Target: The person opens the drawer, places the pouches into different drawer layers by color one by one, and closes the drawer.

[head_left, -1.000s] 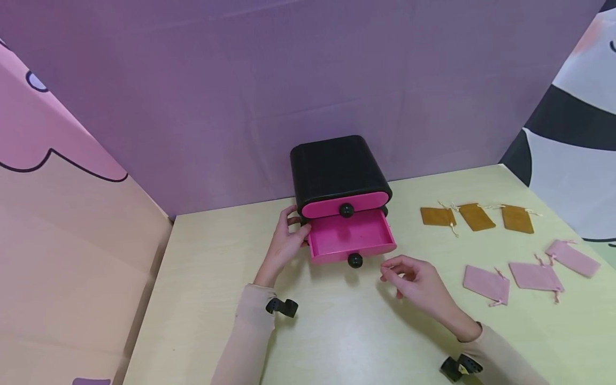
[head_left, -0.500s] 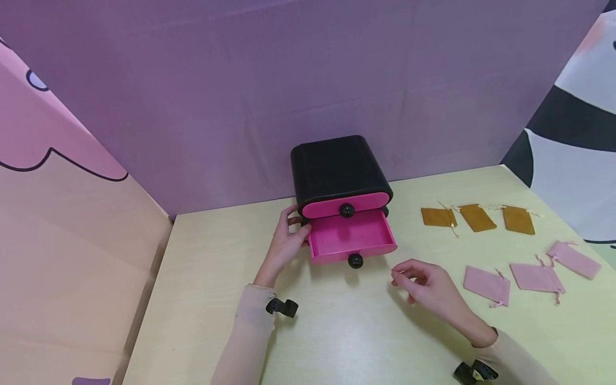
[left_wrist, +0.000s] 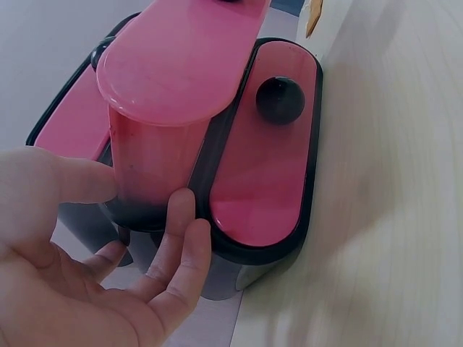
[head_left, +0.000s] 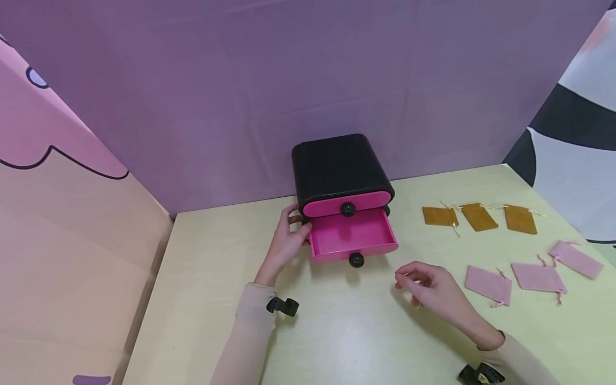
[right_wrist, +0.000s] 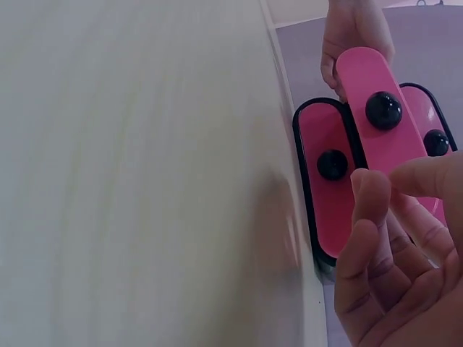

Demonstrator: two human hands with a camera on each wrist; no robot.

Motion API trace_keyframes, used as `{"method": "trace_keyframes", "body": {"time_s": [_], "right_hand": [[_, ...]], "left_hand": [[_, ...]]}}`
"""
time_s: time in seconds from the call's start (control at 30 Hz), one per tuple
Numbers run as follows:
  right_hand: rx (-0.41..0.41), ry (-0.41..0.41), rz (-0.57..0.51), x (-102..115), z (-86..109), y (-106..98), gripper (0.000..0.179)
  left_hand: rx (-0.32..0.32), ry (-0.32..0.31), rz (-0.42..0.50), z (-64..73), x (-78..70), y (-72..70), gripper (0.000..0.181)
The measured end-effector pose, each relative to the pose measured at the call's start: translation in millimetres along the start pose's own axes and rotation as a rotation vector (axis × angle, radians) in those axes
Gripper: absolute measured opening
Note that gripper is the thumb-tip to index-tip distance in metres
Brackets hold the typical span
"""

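Note:
A small black cabinet [head_left: 337, 166] with pink drawers stands against the purple backdrop. Its middle drawer [head_left: 353, 235] is pulled out, and nothing lies inside. The upper drawer [head_left: 322, 207] is closed; a closed lower drawer [left_wrist: 268, 159] shows in the left wrist view. My left hand [head_left: 284, 243] grips the cabinet's left side around the middle drawer, thumb by the drawer wall and fingertips [left_wrist: 194, 242] against the black frame. Right of the drawer knob [head_left: 356, 260], my right hand [head_left: 435, 291] hovers over the table, fingers loosely curled and holding nothing.
Brown drawstring pouches [head_left: 477, 217] lie in a row on the right of the table [head_left: 212, 278]. Nearer me are pink drawstring pouches [head_left: 488, 283]. The backdrop [head_left: 240, 107] rises directly behind the cabinet.
My right hand has moved right and slightly toward me, away from the open drawer. My left hand stays at the cabinet's side; the drawer has not moved.

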State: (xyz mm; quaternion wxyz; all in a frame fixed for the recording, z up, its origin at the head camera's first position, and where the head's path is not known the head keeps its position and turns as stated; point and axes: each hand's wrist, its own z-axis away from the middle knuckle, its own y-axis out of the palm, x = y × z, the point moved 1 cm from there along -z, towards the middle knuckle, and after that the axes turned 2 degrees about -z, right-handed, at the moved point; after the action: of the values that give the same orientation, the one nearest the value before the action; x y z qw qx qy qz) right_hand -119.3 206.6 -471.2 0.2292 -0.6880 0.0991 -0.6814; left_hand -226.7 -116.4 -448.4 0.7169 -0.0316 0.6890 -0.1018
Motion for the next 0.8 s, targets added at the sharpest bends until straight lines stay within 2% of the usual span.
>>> {"method": "trace_keyframes", "body": {"time_s": [0.33,0.8], "right_hand": [[0.065,0.091,0.021,-5.4,2.1,-7.1,0.029],[0.068,0.122,0.029,-15.6,9.9,-17.1,0.03]], "left_hand": [[-0.001,0.006,-0.007,1.9,-1.7,0.5,0.064],[-0.006,0.01,-0.019,2.7,-2.2,0.6,0.064]]}}
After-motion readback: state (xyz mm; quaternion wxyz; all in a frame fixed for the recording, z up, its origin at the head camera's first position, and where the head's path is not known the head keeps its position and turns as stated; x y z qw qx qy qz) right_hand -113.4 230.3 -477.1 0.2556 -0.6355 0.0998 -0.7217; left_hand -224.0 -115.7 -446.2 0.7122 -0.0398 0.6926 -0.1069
